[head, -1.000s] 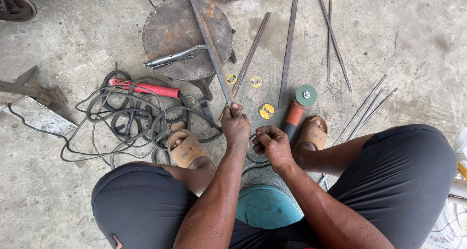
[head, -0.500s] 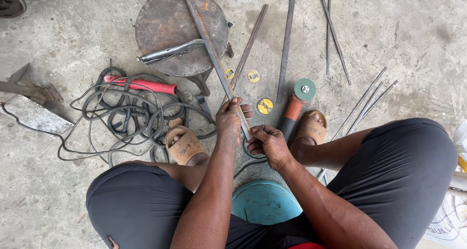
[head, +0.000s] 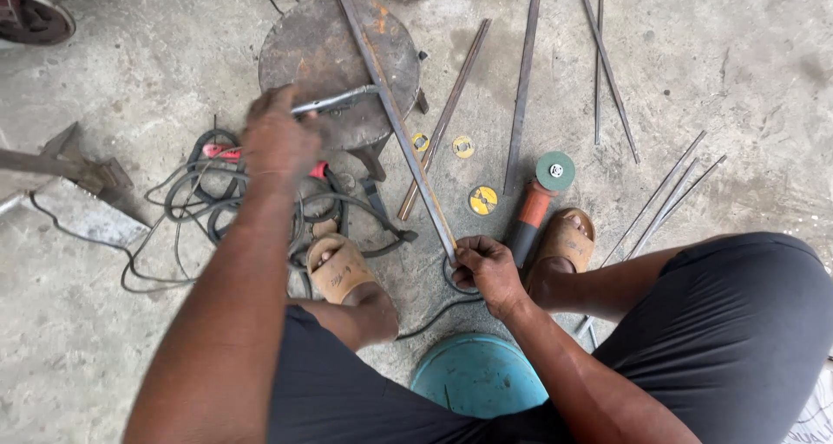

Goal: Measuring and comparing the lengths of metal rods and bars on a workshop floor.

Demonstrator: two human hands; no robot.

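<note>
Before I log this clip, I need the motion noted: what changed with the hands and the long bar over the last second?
The left hand let go of the near end of the long steel bar and reached forward to the metal tool lying on the round stand. The right hand stayed gripping the bar's near end. The angle grinder, cables and loose bars stayed put.

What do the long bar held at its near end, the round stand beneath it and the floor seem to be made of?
The long thin bar, gripped by the right hand, looks like bare steel: dull grey with rust streaks. The round-topped stand seems to be steel too, dark, scorched and rust-spotted. The floor looks like rough concrete, pale grey and stained.
</note>
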